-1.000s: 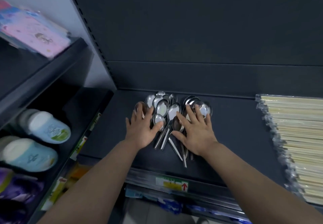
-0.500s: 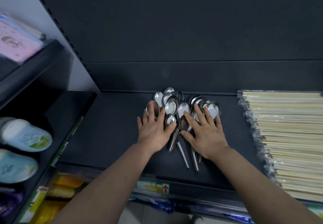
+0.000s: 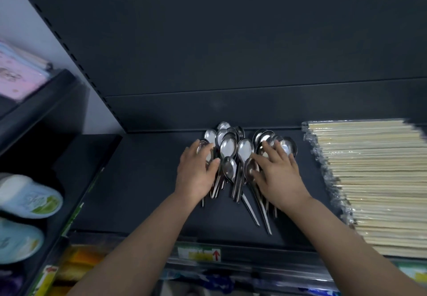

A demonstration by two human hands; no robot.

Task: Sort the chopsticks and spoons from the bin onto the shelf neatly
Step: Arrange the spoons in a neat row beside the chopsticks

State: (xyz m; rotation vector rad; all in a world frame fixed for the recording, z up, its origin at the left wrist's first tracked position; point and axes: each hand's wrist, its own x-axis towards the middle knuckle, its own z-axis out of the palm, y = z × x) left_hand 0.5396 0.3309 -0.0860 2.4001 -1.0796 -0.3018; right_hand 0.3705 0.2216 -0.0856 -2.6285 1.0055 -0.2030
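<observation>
— Many spoons [image 3: 231, 150] lie heaped mid-shelf [image 3: 150, 180], near the wrapped chopsticks [image 3: 374, 180].
— Hands?
— The left hand [image 3: 196, 175] has slid to the heap's left edge. The right hand [image 3: 277, 175] presses flat. Both are spread, gripping nothing.
— Meaning?
— Probably squaring the pile, though some handles splay frontward.

Dim overall; the dark shelf [image 3: 143, 180] swallowed detail. Light fell from above, with glare on spoon bowls [image 3: 245, 150] between left hand [image 3: 196, 175] and right hand [image 3: 279, 175]. Slippers [image 3: 30, 196] far left of left hand were blurred. Chopstick packs [image 3: 374, 180] right of right hand were brightest. Wide-angle bending at the edges.
</observation>
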